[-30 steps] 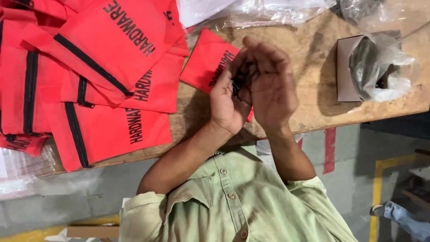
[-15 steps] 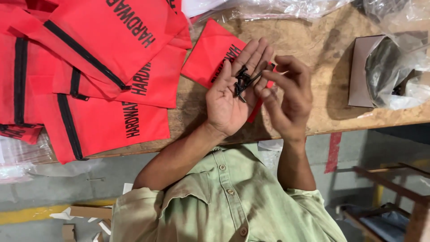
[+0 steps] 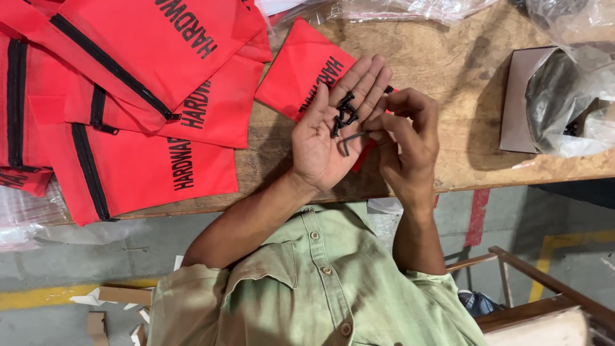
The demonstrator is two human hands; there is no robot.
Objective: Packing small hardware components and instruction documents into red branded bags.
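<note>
My left hand (image 3: 333,138) lies palm up over the wooden bench, cradling several small black screws (image 3: 344,114) and a small bent black hex key (image 3: 349,140). My right hand (image 3: 407,150) is beside it on the right, fingers curled, with thumb and forefinger pinching the end of the hex key at the palm's edge. A small red fabric pouch (image 3: 301,67) with black lettering lies on the bench under both hands, partly hidden by them.
A pile of red zip pouches (image 3: 128,96) covers the bench's left side. A cardboard box with a plastic bag (image 3: 564,96) of dark parts stands at the right. Clear plastic bags (image 3: 410,8) lie at the far edge. The wooden bench edge (image 3: 525,178) runs below my hands.
My hands were cupped together a second ago. They have parted, and the left palm has opened flat, showing the screws and hex key, with the right fingers now at the key.
</note>
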